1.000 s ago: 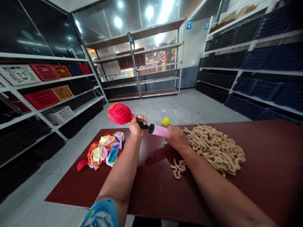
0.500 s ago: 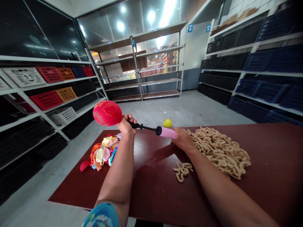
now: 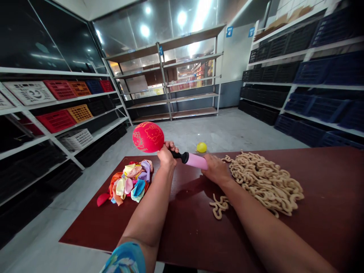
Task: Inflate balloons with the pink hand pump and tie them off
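Observation:
My left hand (image 3: 167,154) is closed around the black handle end of a balloon pump (image 3: 196,161); its fingers hide where the balloon's neck meets the pump. From that hand bulges an inflated red balloon (image 3: 148,137) with cartoon line prints. Wrapped round the pump's pink barrel is my right hand (image 3: 216,168). Handle and barrel sit close together, the rod mostly inside. Left of my left forearm lies a pile of uninflated balloons (image 3: 129,182) in many colours. Beside my right forearm, a heap of beige, curly, rope-like pieces (image 3: 264,182) rests on the table.
The dark red-brown table (image 3: 182,235) carries everything. A few loose beige pieces (image 3: 218,206) lie near my right forearm. A small yellow balloon (image 3: 201,147) shows beyond the far edge. Shelves with crates (image 3: 57,119) line the left; dark blue crates (image 3: 327,108) fill the right shelves.
My left hand has moved right, toward the pump barrel, carrying the red balloon with it. The black rod that showed between handle and barrel has slid in. My right hand has shifted slightly left.

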A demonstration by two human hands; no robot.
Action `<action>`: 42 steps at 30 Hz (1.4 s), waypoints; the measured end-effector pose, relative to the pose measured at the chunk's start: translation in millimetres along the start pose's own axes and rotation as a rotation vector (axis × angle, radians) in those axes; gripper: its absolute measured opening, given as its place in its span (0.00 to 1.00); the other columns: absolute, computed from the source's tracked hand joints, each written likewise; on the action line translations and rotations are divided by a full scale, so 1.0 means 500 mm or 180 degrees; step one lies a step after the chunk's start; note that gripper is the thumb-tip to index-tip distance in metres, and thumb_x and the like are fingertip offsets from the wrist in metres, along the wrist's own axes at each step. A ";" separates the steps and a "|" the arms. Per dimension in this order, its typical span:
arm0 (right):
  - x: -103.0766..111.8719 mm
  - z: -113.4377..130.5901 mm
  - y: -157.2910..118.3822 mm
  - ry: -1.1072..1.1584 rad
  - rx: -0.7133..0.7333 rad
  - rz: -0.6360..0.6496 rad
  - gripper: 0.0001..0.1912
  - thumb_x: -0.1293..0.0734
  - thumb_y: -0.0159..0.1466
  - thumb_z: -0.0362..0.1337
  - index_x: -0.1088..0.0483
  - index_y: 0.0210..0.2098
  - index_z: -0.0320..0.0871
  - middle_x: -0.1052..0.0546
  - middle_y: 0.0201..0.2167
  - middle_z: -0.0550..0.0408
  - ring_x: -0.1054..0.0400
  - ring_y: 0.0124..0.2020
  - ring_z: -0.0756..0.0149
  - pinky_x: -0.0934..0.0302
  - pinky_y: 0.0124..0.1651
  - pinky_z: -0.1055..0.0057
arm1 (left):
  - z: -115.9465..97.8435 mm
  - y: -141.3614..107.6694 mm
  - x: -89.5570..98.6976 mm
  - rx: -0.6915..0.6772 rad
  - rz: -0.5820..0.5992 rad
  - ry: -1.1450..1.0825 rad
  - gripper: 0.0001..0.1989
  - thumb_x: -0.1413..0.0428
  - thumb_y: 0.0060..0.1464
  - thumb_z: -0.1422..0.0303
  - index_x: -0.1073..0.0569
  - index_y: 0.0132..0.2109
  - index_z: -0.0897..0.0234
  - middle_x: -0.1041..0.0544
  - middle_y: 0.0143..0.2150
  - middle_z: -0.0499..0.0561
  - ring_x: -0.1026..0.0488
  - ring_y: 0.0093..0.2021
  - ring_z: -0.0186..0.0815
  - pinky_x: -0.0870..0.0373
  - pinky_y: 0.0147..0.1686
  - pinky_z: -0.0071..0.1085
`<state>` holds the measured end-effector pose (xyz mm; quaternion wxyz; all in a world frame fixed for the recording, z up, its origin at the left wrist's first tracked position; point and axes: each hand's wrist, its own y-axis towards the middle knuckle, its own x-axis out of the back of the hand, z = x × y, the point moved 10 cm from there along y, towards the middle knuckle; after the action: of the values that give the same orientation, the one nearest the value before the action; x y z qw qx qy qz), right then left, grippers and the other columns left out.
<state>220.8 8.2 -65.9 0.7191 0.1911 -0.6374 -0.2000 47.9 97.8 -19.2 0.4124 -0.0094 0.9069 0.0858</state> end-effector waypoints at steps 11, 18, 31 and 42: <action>-0.022 -0.058 0.002 0.0288 -0.0177 -0.0023 0.17 0.38 0.52 0.32 0.35 0.42 0.44 0.28 0.35 0.52 0.36 0.37 0.61 0.48 0.38 0.69 | -0.137 0.031 0.014 -0.0566 0.0019 -0.0025 0.09 0.52 0.42 0.75 0.47 0.24 0.62 0.44 0.19 0.42 0.46 0.15 0.24 0.50 0.15 0.23; -0.018 -0.058 0.002 0.0179 -0.0246 -0.0024 0.13 0.38 0.53 0.32 0.35 0.39 0.41 0.28 0.35 0.51 0.37 0.37 0.61 0.48 0.38 0.69 | -0.146 0.027 0.009 -0.0587 0.0043 0.0009 0.09 0.51 0.42 0.74 0.47 0.24 0.63 0.44 0.19 0.43 0.47 0.16 0.24 0.50 0.16 0.23; 0.000 -0.004 -0.002 0.0184 0.0033 -0.0062 0.14 0.38 0.53 0.34 0.35 0.41 0.42 0.29 0.36 0.51 0.38 0.39 0.61 0.48 0.39 0.69 | -0.002 0.003 0.002 -0.0054 0.0065 -0.0003 0.08 0.53 0.43 0.74 0.47 0.24 0.63 0.43 0.19 0.43 0.46 0.16 0.25 0.47 0.18 0.24; -0.027 -0.076 0.001 0.0141 -0.0305 0.0138 0.14 0.37 0.53 0.34 0.35 0.40 0.43 0.28 0.35 0.51 0.38 0.37 0.61 0.49 0.39 0.68 | -0.113 0.053 0.040 -0.0462 -0.0064 0.0006 0.06 0.54 0.42 0.75 0.46 0.24 0.63 0.42 0.18 0.42 0.46 0.15 0.25 0.45 0.18 0.24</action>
<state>257.3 16.6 -81.4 0.7455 0.1470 -0.6151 -0.2104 -9.8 115.7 6.0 0.4106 -0.0484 0.8986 0.1471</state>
